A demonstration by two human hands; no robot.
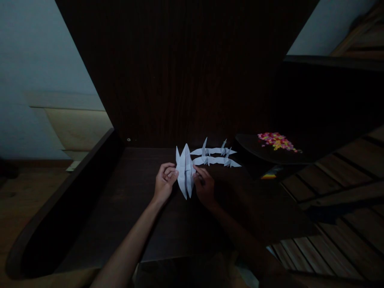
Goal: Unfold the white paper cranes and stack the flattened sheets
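Your left hand [166, 178] pinches the near-left edge of the folded white paper [182, 172], thumb on top; your right hand [205, 186], more shadowed, closes on its opposite edge. The paper sits between your fingertips, its long points running toward and away from you; gripping both sides probably keeps its folds steady and the central slit in view. Just beyond your right fingers, smaller white folded figures [216, 161] stand in two rows, seemingly set aside to leave you working room. Beneath your fingers lies a dark wooden desktop [126, 200]. Farther right, colourful bits [277, 142] cover part of a rounded dark shelf [247, 148]. Ahead rises a dark panel [192, 72]; far left, a pale wall [36, 60], all dimly lit.
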